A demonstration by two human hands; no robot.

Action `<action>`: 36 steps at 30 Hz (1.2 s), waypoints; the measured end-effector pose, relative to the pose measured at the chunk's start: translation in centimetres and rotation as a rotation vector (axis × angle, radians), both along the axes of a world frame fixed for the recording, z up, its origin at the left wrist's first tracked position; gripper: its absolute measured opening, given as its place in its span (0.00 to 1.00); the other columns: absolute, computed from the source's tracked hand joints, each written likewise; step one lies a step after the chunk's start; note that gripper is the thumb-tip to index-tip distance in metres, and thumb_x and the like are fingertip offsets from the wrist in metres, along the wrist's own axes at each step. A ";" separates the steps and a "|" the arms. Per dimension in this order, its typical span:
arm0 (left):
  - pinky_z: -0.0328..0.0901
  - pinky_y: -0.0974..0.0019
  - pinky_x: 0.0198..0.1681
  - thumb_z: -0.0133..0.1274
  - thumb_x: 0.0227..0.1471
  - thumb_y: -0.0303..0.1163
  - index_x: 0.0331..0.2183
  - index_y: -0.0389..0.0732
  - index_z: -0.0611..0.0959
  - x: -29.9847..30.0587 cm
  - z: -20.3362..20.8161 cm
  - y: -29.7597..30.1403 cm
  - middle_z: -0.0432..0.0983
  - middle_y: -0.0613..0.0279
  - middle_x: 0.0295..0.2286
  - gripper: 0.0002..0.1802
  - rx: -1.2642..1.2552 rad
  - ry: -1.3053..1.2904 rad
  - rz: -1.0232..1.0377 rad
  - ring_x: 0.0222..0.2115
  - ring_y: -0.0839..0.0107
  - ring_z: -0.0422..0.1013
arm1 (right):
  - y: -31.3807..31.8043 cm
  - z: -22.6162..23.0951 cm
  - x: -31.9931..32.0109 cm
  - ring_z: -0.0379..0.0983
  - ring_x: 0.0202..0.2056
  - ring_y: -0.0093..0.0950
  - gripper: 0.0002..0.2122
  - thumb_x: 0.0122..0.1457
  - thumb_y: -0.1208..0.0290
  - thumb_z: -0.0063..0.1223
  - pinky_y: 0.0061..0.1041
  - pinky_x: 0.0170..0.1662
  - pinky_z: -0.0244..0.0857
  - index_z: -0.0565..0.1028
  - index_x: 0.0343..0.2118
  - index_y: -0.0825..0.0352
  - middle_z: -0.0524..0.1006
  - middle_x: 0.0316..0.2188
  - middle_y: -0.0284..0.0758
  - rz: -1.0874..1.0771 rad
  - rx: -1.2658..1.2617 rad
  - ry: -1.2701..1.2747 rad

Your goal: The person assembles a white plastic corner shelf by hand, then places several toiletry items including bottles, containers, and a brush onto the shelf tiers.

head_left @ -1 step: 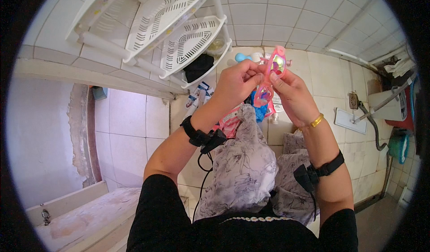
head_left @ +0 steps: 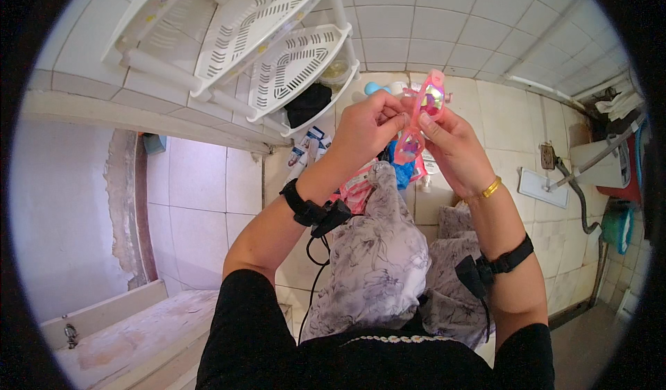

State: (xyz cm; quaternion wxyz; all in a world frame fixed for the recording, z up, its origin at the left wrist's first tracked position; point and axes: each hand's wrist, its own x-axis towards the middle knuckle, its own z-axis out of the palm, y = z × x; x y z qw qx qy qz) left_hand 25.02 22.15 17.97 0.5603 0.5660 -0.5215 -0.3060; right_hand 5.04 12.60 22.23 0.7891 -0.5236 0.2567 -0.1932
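A pair of pink swimming goggles with shiny mirrored lenses is held up in front of me, tilted so that one lens sits above the other. My left hand is closed at the near-left side of the goggles, its fingertips pinching by the nose bridge. From the other side my right hand grips the frame, thumb toward the bridge. What the left fingertips pinch exactly is partly hidden. Below the goggles, blue plastic and a pink package lie on the floor.
A white corner shelf rack stands at the left, with black cloth on its bottom tier. Several tubes lie beside it. Light blue and white bottles are behind my hands. At the right are a white flat mop head and a dark hose.
The goggles have turned slightly, so their lenses show more pink and purple reflection. Both hands keep nearly the same place and grip.
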 end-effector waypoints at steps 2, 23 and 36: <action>0.80 0.69 0.42 0.65 0.72 0.24 0.52 0.31 0.87 1.0 -0.4 -0.1 0.90 0.57 0.41 0.11 0.084 0.057 0.038 0.38 0.77 0.85 | 0.8 0.9 1.1 0.79 0.62 0.25 0.23 0.82 0.62 0.58 0.31 0.68 0.73 0.75 0.72 0.70 0.83 0.63 0.36 -0.052 0.116 -0.070; 0.79 0.62 0.59 0.69 0.66 0.23 0.64 0.33 0.81 7.0 -4.4 1.4 0.87 0.57 0.51 0.27 0.196 0.184 -0.111 0.53 0.69 0.84 | -0.1 -4.9 7.5 0.80 0.59 0.22 0.19 0.78 0.72 0.58 0.31 0.58 0.78 0.75 0.68 0.63 0.84 0.60 0.31 -0.162 0.237 -0.085; 0.80 0.60 0.58 0.68 0.63 0.16 0.66 0.34 0.78 8.2 -8.6 2.0 0.86 0.56 0.50 0.32 0.217 0.268 -0.217 0.51 0.68 0.84 | -0.7 -8.7 10.1 0.86 0.42 0.24 0.11 0.69 0.83 0.67 0.27 0.47 0.84 0.80 0.52 0.67 0.87 0.44 0.34 -0.353 0.036 0.116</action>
